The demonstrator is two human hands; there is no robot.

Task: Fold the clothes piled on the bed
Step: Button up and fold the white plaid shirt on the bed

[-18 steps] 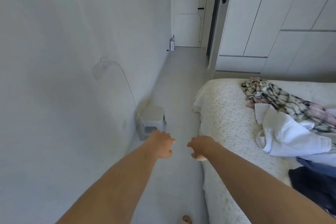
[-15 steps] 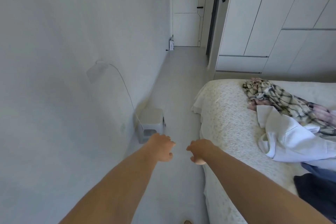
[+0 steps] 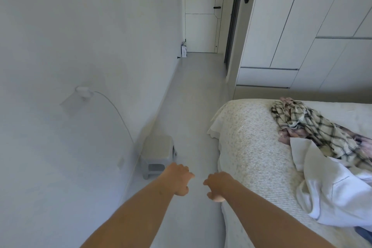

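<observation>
A pile of clothes lies on the bed [image 3: 251, 147] at the right: a plaid shirt [image 3: 314, 129] on top, a pink garment [image 3: 285, 133] under it, a white shirt [image 3: 332, 187] nearer me, and a blue piece [image 3: 364, 236] at the frame's lower right edge. My left hand [image 3: 178, 179] and my right hand [image 3: 218, 186] hang side by side over the floor, left of the bed's edge. Both have loosely curled fingers and hold nothing. Neither touches the clothes.
A small grey stool [image 3: 158, 153] stands against the left wall, just beyond my left hand. A charger and cable [image 3: 84, 92] hang from a wall socket. White wardrobes [image 3: 302, 26] rise behind the bed. A door [image 3: 201, 10] closes off the corridor's far end.
The view has shifted slightly left, so the clothes sit further right in frame. My hands have stayed together in the same loose pose.
</observation>
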